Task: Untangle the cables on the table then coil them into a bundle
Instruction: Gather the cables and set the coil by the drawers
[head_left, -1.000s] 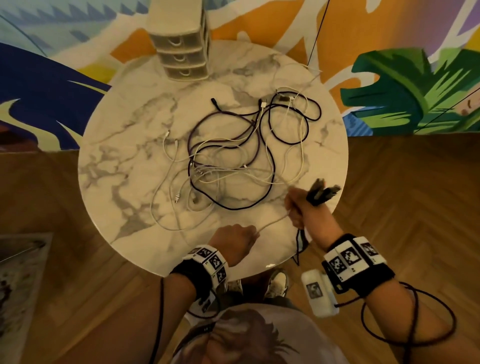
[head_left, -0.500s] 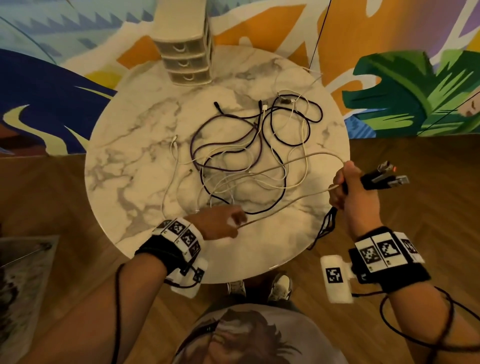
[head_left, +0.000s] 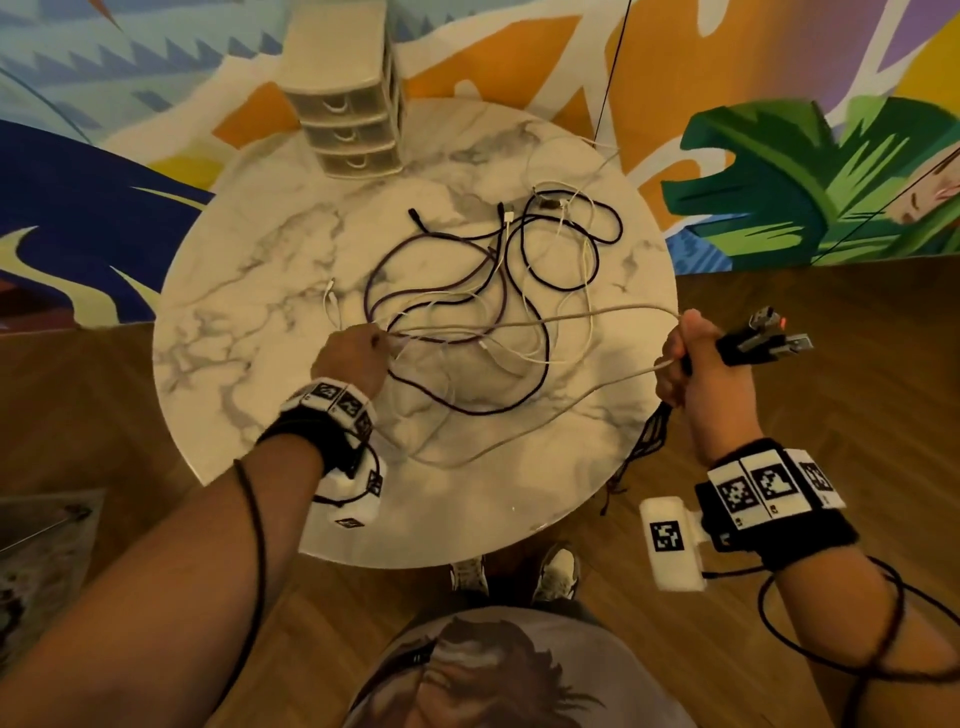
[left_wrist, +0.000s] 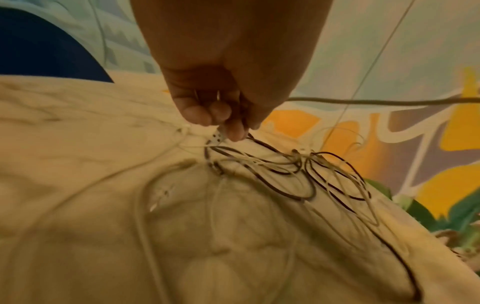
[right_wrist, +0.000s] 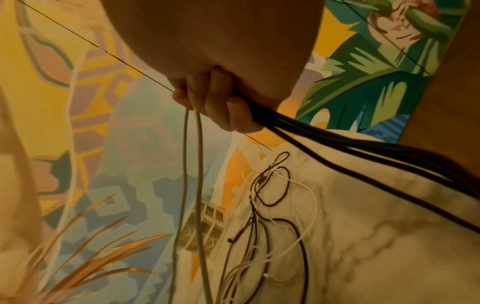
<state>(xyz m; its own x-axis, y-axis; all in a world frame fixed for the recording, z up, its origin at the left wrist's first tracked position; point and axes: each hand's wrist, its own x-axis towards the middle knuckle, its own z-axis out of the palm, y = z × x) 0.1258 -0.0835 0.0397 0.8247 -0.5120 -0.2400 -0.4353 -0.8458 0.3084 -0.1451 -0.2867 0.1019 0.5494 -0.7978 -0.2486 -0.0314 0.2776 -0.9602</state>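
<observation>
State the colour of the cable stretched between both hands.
Pale beige-white cable; clearest in the head view.

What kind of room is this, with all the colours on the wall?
Probably a lounge or studio corner, though I can't be sure. A round marble table stands on a wooden floor by a bright painted mural, with a little drawer unit and tangled cables on top.

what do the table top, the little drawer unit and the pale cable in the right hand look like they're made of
Table top: marble or a marble-look laminate, pale with grey veins and a smooth surface; which one cannot be told.
Drawer unit: likely cream plastic, with translucent drawer fronts and moulded handles.
Pale cable, held by the right hand: probably a matte rubbery or plastic jacket, bending in soft curves.
</observation>
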